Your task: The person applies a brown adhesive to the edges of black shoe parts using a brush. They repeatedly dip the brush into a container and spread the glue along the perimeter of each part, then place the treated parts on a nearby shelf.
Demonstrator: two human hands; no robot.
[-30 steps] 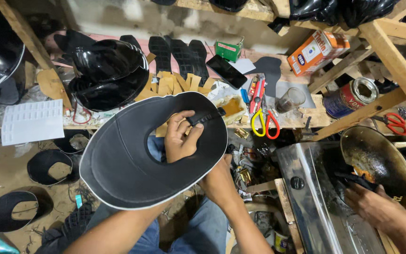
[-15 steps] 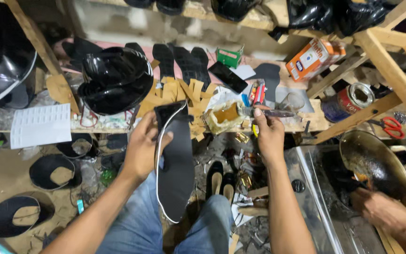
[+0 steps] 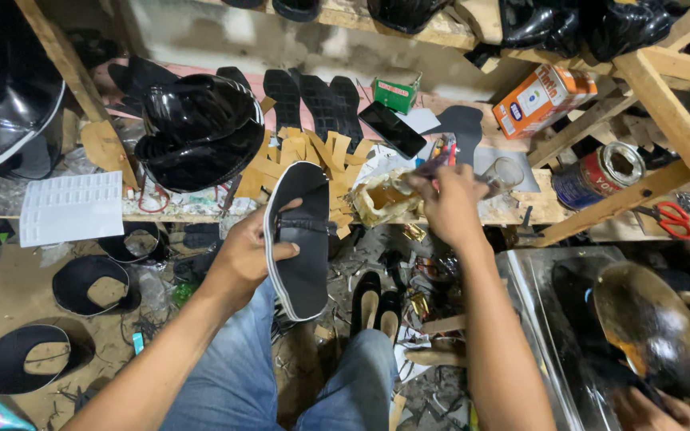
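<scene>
- My left hand [image 3: 245, 255] grips a black folded piece [image 3: 301, 239] with a pale edge. The thumb presses on its front and the other fingers are behind it. It hangs in the air above my knees, just in front of the near edge of the workbench [image 3: 161, 209].
- My right hand [image 3: 450, 203] is closed around a thin tool [image 3: 433, 166] with a red tip. It is over a crumpled wrapper with something amber inside [image 3: 389, 198], at the edge of the bench.
- The long axis of the black piece runs from far to near, almost upright in my view. The rounded end points far, toward the tan card strips [image 3: 305, 152], and the lower end points to my lap.
- I think the amber stuff could drip on my jeans or on the wrong face of the piece if the tool carries too much.
- The fold may also spring open, because only my thumb holds it.
- A phone [image 3: 391, 129] lies just behind the wrapper, so a careless move of my right hand could smear it.
</scene>
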